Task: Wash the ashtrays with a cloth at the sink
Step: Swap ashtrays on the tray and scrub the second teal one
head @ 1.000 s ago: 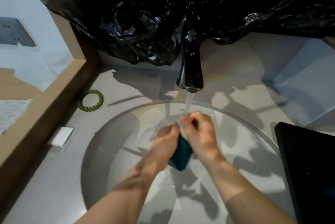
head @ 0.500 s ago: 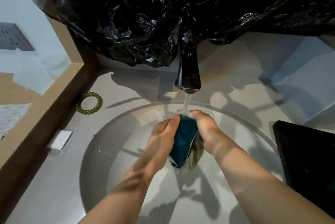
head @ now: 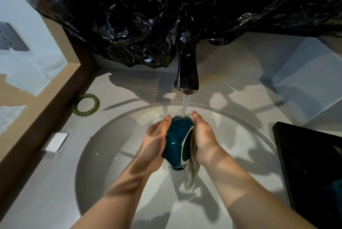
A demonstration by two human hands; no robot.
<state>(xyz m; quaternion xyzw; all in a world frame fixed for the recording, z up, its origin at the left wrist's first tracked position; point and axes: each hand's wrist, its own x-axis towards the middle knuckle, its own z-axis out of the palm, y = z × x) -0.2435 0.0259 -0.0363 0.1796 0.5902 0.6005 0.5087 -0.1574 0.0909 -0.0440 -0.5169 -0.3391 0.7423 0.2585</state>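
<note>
A dark teal ashtray (head: 176, 141) is held on edge above the middle of the sink (head: 114, 145), directly under the tap (head: 187, 73), and the stream of water (head: 185, 104) is seen to land on its upper edge. It is gripped from the left by the left hand (head: 154, 141), whose fingers are curled round its faceted underside. From the right it is clasped by the right hand (head: 202, 136), by which a pale cloth (head: 193, 171) is pressed against the ashtray's inner face; the fingers are curled over the top rim and the cloth. The loose end of the cloth is left hanging below the right wrist, just beside the lower edge of the ashtray.

On the counter (head: 46, 182) left of the sink, a green coiled hair tie (head: 86, 105) is laid near a wooden ledge (head: 46, 110), and a small white block (head: 56, 142) is seen nearer the viewer; what it is cannot be told. A crumpled black plastic sheet (head: 148, 15) is hung above the tap, and its upper part is covered by it. A black tray (head: 311, 164) is set at the right edge of the counter
</note>
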